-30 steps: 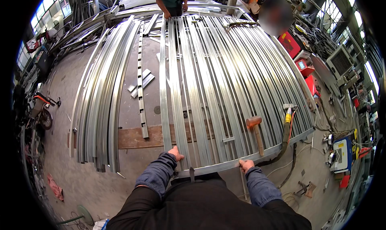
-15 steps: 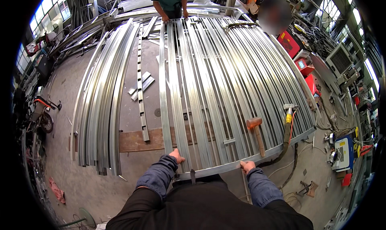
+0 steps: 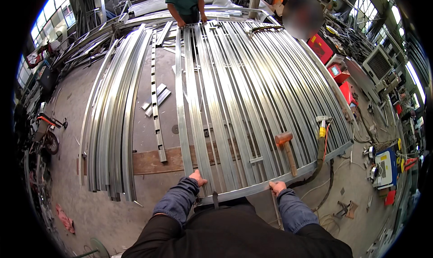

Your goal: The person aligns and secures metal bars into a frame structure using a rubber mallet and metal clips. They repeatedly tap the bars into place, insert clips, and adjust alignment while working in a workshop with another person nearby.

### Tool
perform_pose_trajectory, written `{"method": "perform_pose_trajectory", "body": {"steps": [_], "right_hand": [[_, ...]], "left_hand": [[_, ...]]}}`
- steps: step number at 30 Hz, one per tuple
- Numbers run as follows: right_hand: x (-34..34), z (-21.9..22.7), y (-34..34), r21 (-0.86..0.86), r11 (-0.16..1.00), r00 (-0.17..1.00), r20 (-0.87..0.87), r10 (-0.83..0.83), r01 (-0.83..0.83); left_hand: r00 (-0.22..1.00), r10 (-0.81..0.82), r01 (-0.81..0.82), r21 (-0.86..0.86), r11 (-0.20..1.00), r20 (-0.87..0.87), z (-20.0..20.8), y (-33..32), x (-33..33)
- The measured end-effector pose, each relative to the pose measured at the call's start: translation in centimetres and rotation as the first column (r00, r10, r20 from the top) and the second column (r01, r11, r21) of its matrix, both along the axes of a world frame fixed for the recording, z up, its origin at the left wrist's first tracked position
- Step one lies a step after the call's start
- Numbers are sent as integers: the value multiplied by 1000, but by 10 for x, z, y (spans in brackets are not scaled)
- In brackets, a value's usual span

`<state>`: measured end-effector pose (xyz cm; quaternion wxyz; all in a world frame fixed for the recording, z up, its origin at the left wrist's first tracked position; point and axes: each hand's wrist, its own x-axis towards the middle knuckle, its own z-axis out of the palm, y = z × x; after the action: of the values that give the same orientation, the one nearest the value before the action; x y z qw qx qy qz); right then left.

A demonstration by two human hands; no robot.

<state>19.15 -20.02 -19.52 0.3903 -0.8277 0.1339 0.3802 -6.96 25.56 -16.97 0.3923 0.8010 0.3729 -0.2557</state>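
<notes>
A large grate of silvery metal bars point(image 3: 234, 105) lies before me, with a metal rail point(image 3: 252, 191) across its near end. My left hand point(image 3: 197, 178) is closed on the end of a metal bar at the near left corner. Along the same near edge, my right hand point(image 3: 278, 187) is closed round the rail, its fingertips partly hidden. On the bars nearest my right hand lies a mallet point(image 3: 284, 138) with an orange-brown head and wooden handle. A welding torch point(image 3: 322, 129) with a yellow part rests farther right. A short metal piece point(image 3: 256, 159) sits on the bars.
Loose metal bars point(image 3: 112, 118) lie in a bundle at left, beside a slotted bar point(image 3: 156, 109). A brown plank point(image 3: 153, 162) is on the floor underneath. Across the far end stands a co-worker point(image 3: 185, 3), hands at the bars. Red machines point(image 3: 336, 71) and cables line the right.
The whole view has shifted slightly, with the far end and the left bundle a little lower. Both my hands keep their places on the near edge.
</notes>
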Motion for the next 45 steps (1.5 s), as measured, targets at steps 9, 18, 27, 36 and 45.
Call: {"method": "perform_pose_trajectory", "body": {"steps": [9, 18, 27, 36, 45], "right_hand": [[-4, 17, 3, -9, 1000, 1000, 24, 10, -10], [-7, 14, -10, -8, 999, 999, 20, -35, 35], [0, 17, 11, -29, 999, 997, 70, 30, -28], [-9, 24, 7, -35, 999, 997, 79, -1, 4], [-5, 17, 3, -24, 1000, 996, 92, 1, 1]], "left_hand": [[1000, -1, 1, -9, 1000, 11, -5, -3, 1], [871, -474, 324, 573, 753, 130, 43, 190, 27], [509, 203, -43, -211, 977, 837, 161, 151, 202], [840, 68, -279, 320, 905, 538, 35, 28, 109], [909, 96, -246, 336, 909, 405, 0, 53, 74]]}}
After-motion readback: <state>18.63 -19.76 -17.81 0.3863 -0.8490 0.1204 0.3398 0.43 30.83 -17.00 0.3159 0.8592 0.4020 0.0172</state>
